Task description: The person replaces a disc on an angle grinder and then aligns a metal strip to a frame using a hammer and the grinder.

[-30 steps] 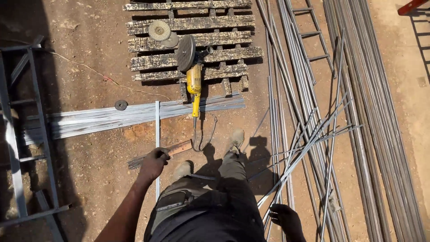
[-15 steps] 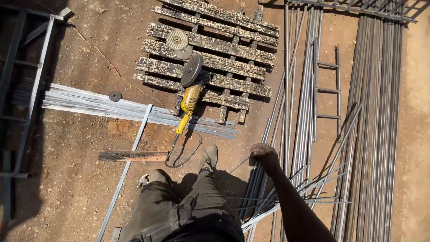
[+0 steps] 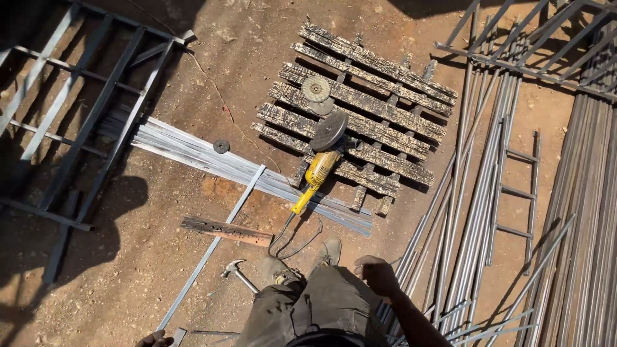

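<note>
My right hand [image 3: 378, 275] hangs loosely curled and empty above the long steel bars [image 3: 464, 212] beside my leg. My left hand [image 3: 154, 338] barely shows at the frame's bottom, beside a flat metal strip [image 3: 212, 247]; I cannot tell its grip. A hammer [image 3: 236, 274] lies near my boots.

a yellow grinder [image 3: 316, 173] lies on an old wood pallet [image 3: 373, 109], with a hammer [image 3: 236, 274] on the dirt.
</note>
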